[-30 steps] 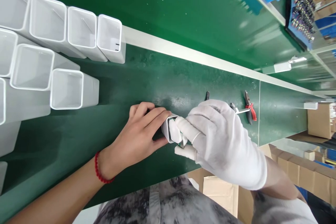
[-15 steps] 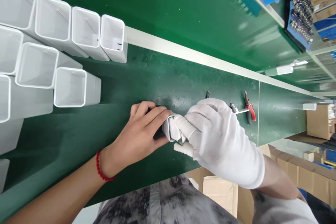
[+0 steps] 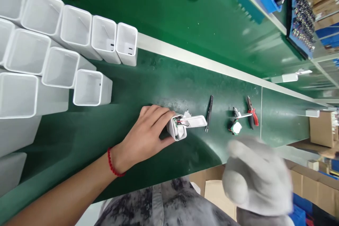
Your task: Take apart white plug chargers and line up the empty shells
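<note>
My bare left hand (image 3: pixel 149 130), with a red bead bracelet at the wrist, is wrapped round a small white housing (image 3: pixel 182 133) lying on the green table. The housing's open end faces right and shows a green board and thin wires. A white flap-like piece (image 3: pixel 197 121) sticks out from it to the right. My right hand (image 3: pixel 255 176), in a white glove, is in the air at the lower right, smeared by motion; whether it holds anything cannot be made out.
Black tweezers (image 3: pixel 209 113), a small board with a white part (image 3: pixel 235 127) and red-handled pliers (image 3: pixel 252 112) lie to the right. Rows of white housings (image 3: pixel 92 87) stand at the left. A white strip (image 3: pixel 185 55) crosses the table. Cardboard boxes (image 3: pixel 218 197) are below the table edge.
My right hand has left the housing and moved right and down, uncovering the flap-like piece, tweezers and small board. My left hand still grips the housing, slightly further right.
</note>
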A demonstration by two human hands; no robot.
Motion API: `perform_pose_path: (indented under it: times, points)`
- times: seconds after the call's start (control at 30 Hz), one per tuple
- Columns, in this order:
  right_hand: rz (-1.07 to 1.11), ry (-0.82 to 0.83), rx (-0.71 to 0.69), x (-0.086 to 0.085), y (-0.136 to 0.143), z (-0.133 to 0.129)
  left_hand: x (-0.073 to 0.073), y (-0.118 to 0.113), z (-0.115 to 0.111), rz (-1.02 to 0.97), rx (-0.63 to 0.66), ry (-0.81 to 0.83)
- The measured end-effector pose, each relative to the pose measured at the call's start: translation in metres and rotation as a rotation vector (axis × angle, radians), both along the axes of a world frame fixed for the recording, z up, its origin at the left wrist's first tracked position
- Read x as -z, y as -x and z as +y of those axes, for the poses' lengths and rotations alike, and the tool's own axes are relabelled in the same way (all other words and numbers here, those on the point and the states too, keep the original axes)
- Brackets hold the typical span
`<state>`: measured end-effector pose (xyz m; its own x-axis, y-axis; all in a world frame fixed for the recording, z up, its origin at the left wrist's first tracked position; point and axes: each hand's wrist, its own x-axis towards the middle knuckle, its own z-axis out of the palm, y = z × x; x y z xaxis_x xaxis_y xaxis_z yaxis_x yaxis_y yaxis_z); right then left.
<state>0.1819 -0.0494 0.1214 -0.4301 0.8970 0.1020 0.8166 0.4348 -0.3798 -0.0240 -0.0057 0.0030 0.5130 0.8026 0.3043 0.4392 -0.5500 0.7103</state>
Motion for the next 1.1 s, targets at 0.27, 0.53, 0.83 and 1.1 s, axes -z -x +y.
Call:
perform_pose_path:
  times: [0.27, 0.53, 0.83, 1.1]
  points:
    - [1.075, 0.763, 0.313, 0.078, 0.046, -0.003, -0.004, -0.005, -0.011, -0.126, -0.282, -0.045]
    - [1.26, 0.845, 0.338, 0.076, 0.042, 0.023, -0.017, 0.014, 0.003, -0.381, -0.08, 0.392]
    - [1.322, 0.94, 0.217, 0.09, 0.035, 0.033, -0.02, 0.022, 0.012, -0.625, -0.041, 0.967]
    - [1.395, 0.973, 0.39, 0.107, 0.032, 0.018, -0.019, 0.013, 0.008, -0.671, -0.11, 0.916]
